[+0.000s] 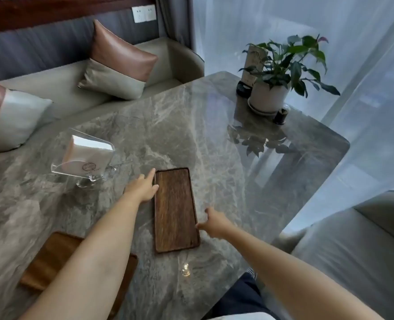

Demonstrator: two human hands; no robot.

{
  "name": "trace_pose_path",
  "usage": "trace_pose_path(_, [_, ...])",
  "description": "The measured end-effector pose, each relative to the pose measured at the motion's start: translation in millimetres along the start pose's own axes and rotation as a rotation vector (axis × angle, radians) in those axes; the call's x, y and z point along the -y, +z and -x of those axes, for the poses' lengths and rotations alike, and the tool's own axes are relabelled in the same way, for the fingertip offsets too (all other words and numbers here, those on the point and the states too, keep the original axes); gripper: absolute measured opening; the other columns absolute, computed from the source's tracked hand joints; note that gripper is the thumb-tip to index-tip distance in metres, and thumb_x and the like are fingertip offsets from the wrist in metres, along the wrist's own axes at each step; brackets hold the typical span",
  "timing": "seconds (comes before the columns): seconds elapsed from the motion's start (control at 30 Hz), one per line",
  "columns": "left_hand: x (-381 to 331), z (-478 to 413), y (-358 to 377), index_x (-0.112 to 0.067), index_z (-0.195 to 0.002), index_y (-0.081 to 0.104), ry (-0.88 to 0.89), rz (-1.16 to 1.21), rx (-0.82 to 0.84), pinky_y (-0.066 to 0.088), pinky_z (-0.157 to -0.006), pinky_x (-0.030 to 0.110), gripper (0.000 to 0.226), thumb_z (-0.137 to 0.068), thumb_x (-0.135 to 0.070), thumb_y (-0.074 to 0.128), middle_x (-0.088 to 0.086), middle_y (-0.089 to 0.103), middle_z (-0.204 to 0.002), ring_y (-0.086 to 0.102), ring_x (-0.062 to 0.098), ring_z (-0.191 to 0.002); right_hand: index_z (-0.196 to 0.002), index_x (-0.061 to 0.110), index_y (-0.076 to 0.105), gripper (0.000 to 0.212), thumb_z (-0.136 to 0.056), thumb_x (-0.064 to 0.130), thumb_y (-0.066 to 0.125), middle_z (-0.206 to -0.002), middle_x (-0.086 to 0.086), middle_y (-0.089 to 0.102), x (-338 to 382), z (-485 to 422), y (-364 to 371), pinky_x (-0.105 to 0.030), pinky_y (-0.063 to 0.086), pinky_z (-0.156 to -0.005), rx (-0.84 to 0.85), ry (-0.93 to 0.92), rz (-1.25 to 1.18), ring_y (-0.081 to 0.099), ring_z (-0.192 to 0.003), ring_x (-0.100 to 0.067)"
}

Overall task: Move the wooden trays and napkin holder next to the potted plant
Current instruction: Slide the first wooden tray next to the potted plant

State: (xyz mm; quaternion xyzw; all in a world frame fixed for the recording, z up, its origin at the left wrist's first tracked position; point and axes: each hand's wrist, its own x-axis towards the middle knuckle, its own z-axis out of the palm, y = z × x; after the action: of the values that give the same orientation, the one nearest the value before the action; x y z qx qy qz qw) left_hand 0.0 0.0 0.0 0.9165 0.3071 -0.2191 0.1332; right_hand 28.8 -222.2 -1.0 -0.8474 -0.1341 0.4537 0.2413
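A dark wooden tray (pixel 175 210) lies flat in the middle of the marble table (pixel 214 125). My left hand (pixel 142 187) is at its left long edge, fingers spread and touching the rim. My right hand (pixel 214 222) is at its right edge, fingers apart against the rim. A second, lighter wooden tray (pixel 52 259) lies near left, partly hidden under my left forearm. A clear napkin holder (pixel 85 158) with white napkins stands at the left. The potted plant (pixel 281 77) in a white pot stands at the far right corner.
A menu card stand (pixel 251 63) and a small dark object (pixel 243 88) sit behind the plant; a small dark jar (pixel 281 115) stands in front of it. Sofa with cushions (pixel 119 63) along the far left; a grey seat (pixel 357 255) at right. Sheer curtains (pixel 364 88) hang beyond the table.
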Motion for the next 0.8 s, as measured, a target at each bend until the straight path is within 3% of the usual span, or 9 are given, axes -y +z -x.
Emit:
trace_pose_path(0.1, [-6.7,-11.5,-0.2,-0.025,-0.152,0.005,-0.015,-0.035,0.007,0.031,-0.112,0.044,0.061,-0.099,-0.04,0.03,0.017,0.023,-0.156,0.031,0.035,-0.14,-0.121,0.004,0.038,0.036,-0.092,0.021,0.052,-0.076,-0.012,0.057,-10.9,-1.0,13.2,-0.03,0.046,-0.051,0.074,0.097,-0.206,0.056,-0.056,-0.018])
trace_pose_path(0.17, [-11.0,-18.5,-0.1,-0.024,-0.152,0.007,-0.027,-0.054,0.008,0.031,-0.111,0.044,0.06,-0.099,-0.04,0.029,0.016,0.024,-0.155,0.031,0.035,-0.14,-0.095,0.006,0.041,0.014,-0.093,0.016,0.051,-0.063,-0.009,0.049,-15.5,-0.7,21.7,-0.028,0.042,-0.042,0.087,0.162,-0.351,0.049,-0.046,-0.016])
trace_pose_path(0.23, [-12.2,-25.1,3.9,-0.024,-0.152,0.008,-0.026,-0.071,0.015,0.031,-0.112,0.045,0.059,-0.099,-0.041,0.028,0.016,0.024,-0.155,0.031,0.035,-0.14,-0.075,0.011,0.037,0.023,-0.093,0.016,0.05,-0.059,-0.009,0.048,-18.0,-3.8,27.8,-0.024,0.041,-0.035,0.062,0.231,-0.455,0.047,-0.044,-0.016])
trace_pose_path(0.5, [-7.7,-46.8,12.9,-0.025,-0.151,0.012,-0.037,-0.055,0.056,0.026,-0.115,0.047,0.057,-0.098,-0.043,0.027,0.016,0.017,-0.158,0.024,0.036,-0.143,-0.07,0.01,0.04,0.025,-0.092,0.014,0.052,-0.064,-0.013,0.056,-16.8,-15.2,55.2,-0.026,0.048,-0.031,0.024,0.363,-0.669,0.054,-0.029,-0.014])
trace_pose_path(0.7, [-12.2,-51.1,17.4,-0.013,-0.145,0.028,-0.014,0.037,0.0,0.032,-0.113,0.049,0.054,-0.098,-0.038,0.033,0.019,0.029,-0.151,0.032,0.038,-0.138,-0.066,0.005,0.046,0.029,-0.094,0.01,0.047,-0.062,-0.014,0.056,-9.9,-15.2,55.1,-0.024,0.048,-0.032,0.01,0.389,-0.748,0.056,-0.043,-0.018])
trace_pose_path(0.8, [-12.4,-54.9,16.9,-0.013,-0.145,0.027,-0.001,0.06,-0.007,0.033,-0.111,0.05,0.054,-0.097,-0.038,0.035,0.021,0.031,-0.149,0.034,0.039,-0.136,-0.07,0.002,0.047,0.026,-0.095,0.008,0.045,-0.063,-0.015,0.056,-9.5,-15.3,53.6,-0.024,0.049,-0.034,-0.005,0.394,-0.787,0.057,-0.046,-0.019])
